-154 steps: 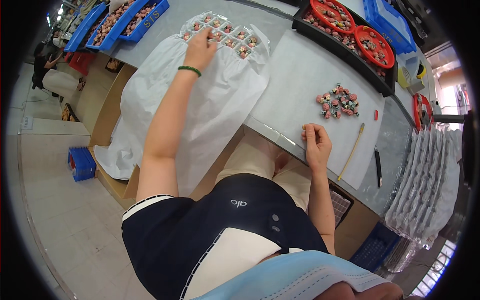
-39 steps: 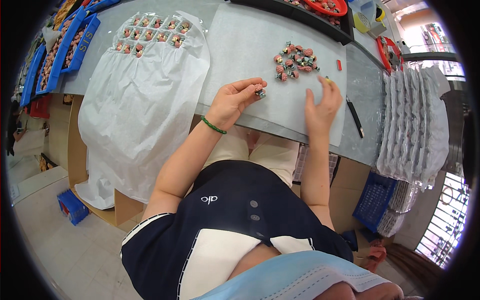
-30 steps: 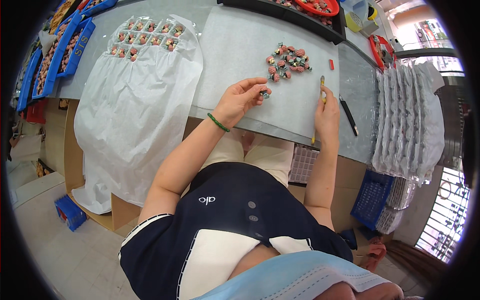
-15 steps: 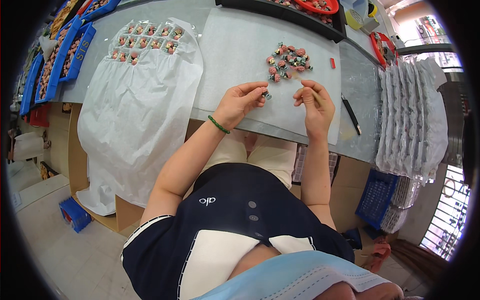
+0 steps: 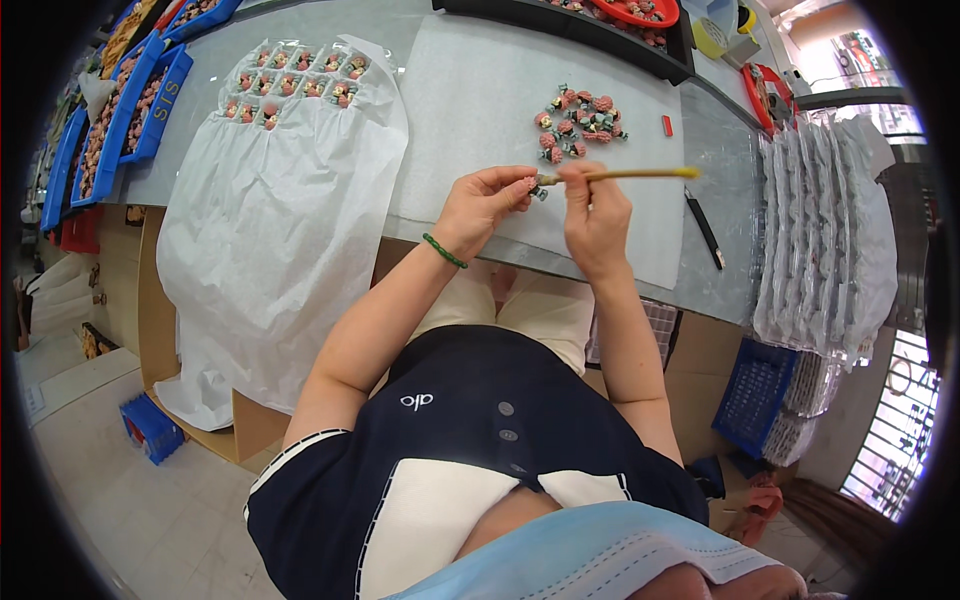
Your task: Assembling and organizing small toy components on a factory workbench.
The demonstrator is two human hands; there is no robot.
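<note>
Between the thumb and fingers of my left hand (image 5: 487,205) is a small figurine (image 5: 538,191) with pink and grey-green parts. My right hand (image 5: 598,215) grips a thin wooden brush (image 5: 640,175) with a yellow end pointing right. Its other tip meets or nearly meets the figurine; contact is too small to tell. Just beyond my hands, several similar figurines (image 5: 580,122) lie in a loose cluster on a white sheet (image 5: 470,110). To the left, more figurines sit in the pockets of a clear tray (image 5: 290,85) on white tissue paper (image 5: 270,210).
A black pen-like tool (image 5: 704,230) and a small red piece (image 5: 667,126) lie at the right. Stacked, wrapped trays (image 5: 820,240) stand at the table's right edge. A black tray (image 5: 560,35) is at the back, and blue bins (image 5: 155,105) are far left.
My right hand has moved left toward the figurine, and the brush has swung to lie nearly level. My left hand keeps its hold, almost in the same place.
</note>
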